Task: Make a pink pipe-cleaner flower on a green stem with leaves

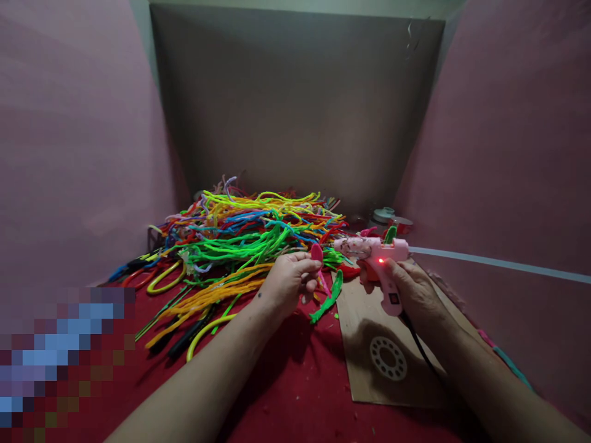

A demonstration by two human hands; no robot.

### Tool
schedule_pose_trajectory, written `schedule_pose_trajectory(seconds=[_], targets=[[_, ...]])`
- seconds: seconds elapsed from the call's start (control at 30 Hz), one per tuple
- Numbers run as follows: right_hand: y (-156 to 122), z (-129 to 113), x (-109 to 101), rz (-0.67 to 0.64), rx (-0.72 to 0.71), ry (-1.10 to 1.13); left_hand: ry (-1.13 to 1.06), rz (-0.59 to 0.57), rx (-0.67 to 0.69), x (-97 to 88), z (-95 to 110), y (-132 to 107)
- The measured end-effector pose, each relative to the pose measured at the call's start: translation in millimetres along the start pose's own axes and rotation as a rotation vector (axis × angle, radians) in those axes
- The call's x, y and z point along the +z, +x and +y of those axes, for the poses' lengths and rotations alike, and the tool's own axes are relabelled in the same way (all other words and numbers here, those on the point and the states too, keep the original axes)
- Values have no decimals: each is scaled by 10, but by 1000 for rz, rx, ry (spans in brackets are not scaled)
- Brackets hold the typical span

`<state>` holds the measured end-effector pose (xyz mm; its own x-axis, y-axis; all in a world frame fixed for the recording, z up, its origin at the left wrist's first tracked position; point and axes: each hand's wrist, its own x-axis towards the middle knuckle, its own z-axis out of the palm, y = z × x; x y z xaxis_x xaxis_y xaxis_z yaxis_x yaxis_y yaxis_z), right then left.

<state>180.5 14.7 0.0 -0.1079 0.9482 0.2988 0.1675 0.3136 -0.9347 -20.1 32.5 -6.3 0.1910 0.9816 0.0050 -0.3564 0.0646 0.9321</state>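
Our left hand (pixel 298 274) pinches pink piece (pixel 316 253) near nozzle (pixel 328 245) of glue gun (pixel 372 248); our right hand (pixel 410 284) wraps handle (pixel 390 296). Piece looks light, soft (bends easily, we'd guess): hold by edge. Gun probably rigid, hot up front: handle only.

2 pink walls (pixel 69 135), dark grey wall (pixel 295 92), pale-lidded container (pixel 383 215)
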Motion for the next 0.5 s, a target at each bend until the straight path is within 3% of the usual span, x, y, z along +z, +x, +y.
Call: schedule_pose_trajectory(seconds=[0.5], targets=[[17, 47, 6, 13, 18, 23, 25, 17, 0, 7, 8, -4]])
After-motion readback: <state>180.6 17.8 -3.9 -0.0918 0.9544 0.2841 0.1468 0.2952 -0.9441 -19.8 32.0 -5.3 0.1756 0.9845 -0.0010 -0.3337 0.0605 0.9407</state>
